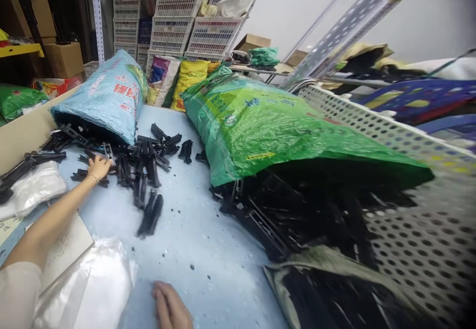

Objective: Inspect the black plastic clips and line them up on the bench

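Note:
My left hand [99,166] reaches in at the left, its fingers closed on a black plastic part [108,152] in a loose pile. More black parts [143,158] lie beside it, below the mouth of a light blue sack [106,93]. Low in the view, my right hand [171,308] is partly cut off by the bottom edge. Its visible fingers are bent and pressed together, with nothing seen in them. A pair of black parts [150,214] lies on the blue tabletop [193,234] between the hands.
A large green sack [282,125] spills black pieces [267,210] at the right, above another open bag [330,289]. Clear plastic bags [89,289] and a white card [69,244] lie at the lower left. A perforated white panel [420,225] borders the right side; crates [171,33] stand behind.

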Motion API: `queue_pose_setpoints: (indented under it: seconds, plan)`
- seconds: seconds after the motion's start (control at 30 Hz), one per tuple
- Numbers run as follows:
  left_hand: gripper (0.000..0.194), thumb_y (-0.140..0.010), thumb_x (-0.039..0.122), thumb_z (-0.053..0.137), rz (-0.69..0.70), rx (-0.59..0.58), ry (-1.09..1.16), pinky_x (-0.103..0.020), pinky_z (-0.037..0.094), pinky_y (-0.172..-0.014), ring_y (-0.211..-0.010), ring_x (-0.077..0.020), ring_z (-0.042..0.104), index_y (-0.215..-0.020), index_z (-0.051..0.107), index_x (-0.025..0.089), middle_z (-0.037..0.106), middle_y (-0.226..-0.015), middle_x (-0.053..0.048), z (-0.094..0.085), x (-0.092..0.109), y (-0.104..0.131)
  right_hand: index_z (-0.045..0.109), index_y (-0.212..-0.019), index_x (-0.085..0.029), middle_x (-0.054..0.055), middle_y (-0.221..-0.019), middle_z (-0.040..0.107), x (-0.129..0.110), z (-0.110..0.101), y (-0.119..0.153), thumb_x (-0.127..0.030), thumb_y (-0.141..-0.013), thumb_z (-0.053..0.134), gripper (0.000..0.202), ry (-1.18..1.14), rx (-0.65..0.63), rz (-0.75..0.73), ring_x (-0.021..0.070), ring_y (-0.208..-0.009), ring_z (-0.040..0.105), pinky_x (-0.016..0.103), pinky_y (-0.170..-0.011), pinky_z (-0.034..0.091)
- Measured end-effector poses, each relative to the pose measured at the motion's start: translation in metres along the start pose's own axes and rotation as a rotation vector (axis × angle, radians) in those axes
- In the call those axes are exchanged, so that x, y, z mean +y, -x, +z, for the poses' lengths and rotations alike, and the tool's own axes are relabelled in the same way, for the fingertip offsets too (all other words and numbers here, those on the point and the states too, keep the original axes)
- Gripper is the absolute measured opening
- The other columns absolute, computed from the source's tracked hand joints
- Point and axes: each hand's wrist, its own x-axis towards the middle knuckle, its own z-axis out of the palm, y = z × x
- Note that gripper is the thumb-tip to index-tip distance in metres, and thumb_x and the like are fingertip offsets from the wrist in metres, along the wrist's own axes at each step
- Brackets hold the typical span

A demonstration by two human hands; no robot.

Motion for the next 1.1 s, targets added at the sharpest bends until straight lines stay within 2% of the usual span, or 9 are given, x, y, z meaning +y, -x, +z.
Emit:
queue_pose_setpoints:
  seconds: [0.23,0.3,0.4,0.57,0.7,0.77,0.9,1.0,1.1]
  plan:
    - [0.041,-0.084,0.058,0.053,0.132,-0.164,0.161,-0.059,0.032,-0.108,-0.135,-0.0434,0.034,-0.078,0.076,0.024,0.058,-0.134,-0.01,0.073,0.1,0.101,0.07,-0.099,-0.024,0.009,-0.088,0.069,-0.014,0.0,-0.004,-0.059,-0.092,0.048,0.042,-0.082,-0.047,-0.049,0.0209,-0.062,0.064,0.033,-0.052,0.054]
    - [0.036,-0.084,0.051,0.055,0.158,-0.206,0.221,-0.059,0.029,-0.11,-0.137,-0.0432,0.034,-0.076,0.075,0.023,0.059,-0.134,-0.01,0.082,0.124,0.123,0.069,-0.098,-0.023,0.008,-0.086,0.068,-0.016,0.004,-0.006,-0.058,-0.089,0.052,0.04,-0.14,-0.033,-0.057,0.019,-0.059,0.063,0.033,-0.051,0.054]
    - [0.032,-0.089,0.038,0.051,0.22,-0.248,0.326,-0.056,0.028,-0.112,-0.14,-0.0398,0.035,-0.078,0.073,0.019,0.059,-0.137,-0.012,0.075,0.143,0.15,0.067,-0.099,-0.021,0.005,-0.084,0.066,-0.02,0.005,-0.012,-0.059,-0.083,0.06,0.042,-0.298,-0.016,-0.024,0.0163,-0.057,0.061,0.031,-0.051,0.052]
    - [0.026,-0.092,0.034,0.05,0.451,-0.339,0.52,-0.037,0.043,-0.106,-0.124,-0.0246,0.057,-0.082,0.066,0.017,0.06,-0.136,-0.013,0.031,0.119,0.22,0.06,-0.111,-0.02,0.007,-0.098,0.065,-0.049,-0.022,-0.016,-0.062,-0.076,0.068,0.055,-0.644,0.068,0.045,0.0144,-0.067,0.063,0.028,-0.057,0.054]
    - [0.015,-0.087,0.032,0.063,0.694,-0.257,0.538,-0.045,0.044,-0.105,-0.123,-0.0269,0.057,-0.095,0.062,0.02,0.059,-0.134,-0.013,-0.002,0.072,0.302,0.041,-0.138,-0.029,0.01,-0.126,0.057,-0.088,-0.044,-0.01,-0.062,-0.08,0.064,0.071,-0.804,0.105,-0.08,0.0185,-0.086,0.065,0.031,-0.064,0.056]
    - [0.029,-0.083,0.033,0.07,0.749,-0.262,0.528,-0.051,0.041,-0.109,-0.129,-0.0293,0.053,-0.107,0.06,0.023,0.057,-0.136,-0.013,-0.013,0.053,0.332,0.036,-0.142,-0.031,0.008,-0.124,0.058,-0.104,-0.045,-0.006,-0.054,-0.076,0.073,0.079,-0.744,0.101,-0.127,0.02,-0.094,0.063,0.03,-0.069,0.055]
    - [0.073,-0.08,0.06,0.068,0.476,-0.601,0.922,-0.045,0.054,-0.092,-0.115,-0.0281,0.061,-0.14,0.039,0.028,0.058,-0.128,-0.013,-0.024,0.03,0.356,0.04,-0.14,-0.026,0.006,-0.11,0.066,-0.121,-0.032,0.007,-0.055,-0.078,0.072,0.076,-0.721,-0.107,-0.165,0.0216,-0.098,0.064,0.033,-0.081,0.053]
    - [0.072,-0.088,0.071,0.045,0.125,-0.945,1.16,-0.036,0.058,-0.068,-0.091,-0.0252,0.069,-0.144,0.036,0.026,0.065,-0.112,-0.013,-0.031,0.027,0.361,0.037,-0.145,-0.029,0.008,-0.12,0.064,-0.127,-0.02,0.018,-0.062,-0.084,0.062,0.074,-0.623,-0.285,-0.251,0.0233,-0.102,0.064,0.038,-0.088,0.052]
    - [0.071,-0.089,0.064,0.05,-0.041,-1.097,1.102,-0.03,0.055,-0.054,-0.061,-0.0188,0.066,-0.145,0.037,0.022,0.069,-0.081,-0.006,-0.041,0.029,0.367,0.047,-0.138,-0.026,0.011,-0.128,0.058,-0.126,-0.018,0.022,-0.057,-0.09,0.06,0.059,-0.231,-0.124,-0.4,0.0259,-0.116,0.056,0.042,-0.099,0.045]
